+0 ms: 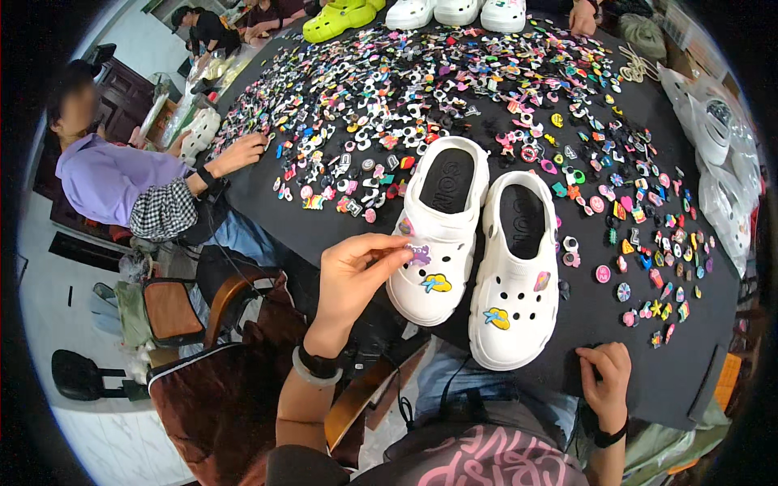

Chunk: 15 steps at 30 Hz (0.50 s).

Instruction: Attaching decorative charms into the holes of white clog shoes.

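Two white clogs stand side by side on the black table, toes toward me. My left hand pinches a small purple charm against the top of the left clog, which also carries a yellow and blue charm and a pink one. The right clog has a yellow and blue charm and a pink one too. My right hand rests on the table edge beside the right clog's toe, fingers curled, holding nothing that I can see.
Many small colourful charms cover the table beyond and to the right of the clogs. Another person in a lilac top reaches in from the left. More white clogs and a yellow-green one stand at the far edge. Bagged white clogs lie right.
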Tool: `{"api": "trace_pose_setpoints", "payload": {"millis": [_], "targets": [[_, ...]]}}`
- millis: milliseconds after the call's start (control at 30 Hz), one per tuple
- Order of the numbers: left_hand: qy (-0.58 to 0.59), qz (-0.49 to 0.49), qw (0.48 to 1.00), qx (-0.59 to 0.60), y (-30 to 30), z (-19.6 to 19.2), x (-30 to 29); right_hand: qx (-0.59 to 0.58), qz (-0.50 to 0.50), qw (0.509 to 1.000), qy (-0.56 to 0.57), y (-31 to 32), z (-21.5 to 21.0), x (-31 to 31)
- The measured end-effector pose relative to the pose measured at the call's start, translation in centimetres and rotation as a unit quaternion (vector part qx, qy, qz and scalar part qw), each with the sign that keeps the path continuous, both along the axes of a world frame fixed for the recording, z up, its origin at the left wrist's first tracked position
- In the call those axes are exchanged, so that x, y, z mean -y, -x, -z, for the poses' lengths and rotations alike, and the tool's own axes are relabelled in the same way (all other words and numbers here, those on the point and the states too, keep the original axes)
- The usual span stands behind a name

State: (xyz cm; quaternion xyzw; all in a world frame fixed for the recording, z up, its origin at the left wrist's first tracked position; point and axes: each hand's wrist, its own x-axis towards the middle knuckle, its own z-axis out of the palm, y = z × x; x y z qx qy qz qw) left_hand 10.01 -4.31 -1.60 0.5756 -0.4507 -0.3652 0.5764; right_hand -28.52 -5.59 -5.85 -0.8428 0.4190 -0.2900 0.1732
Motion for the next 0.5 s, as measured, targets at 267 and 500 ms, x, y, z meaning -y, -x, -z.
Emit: {"api": "trace_pose_setpoints", "payload": {"millis": [267, 500], "targets": [[0.061, -0.029, 0.985, 0.156, 0.8, 0.4, 0.2, -0.002, 0.002, 1.0, 0.005, 0.0, 0.3, -0.1], [0.171, -0.084, 0.9, 0.393, 2.3, 0.6, -0.1, -0.004, 0.007, 1.0, -0.004, 0.2, 0.4, -0.2]]}}
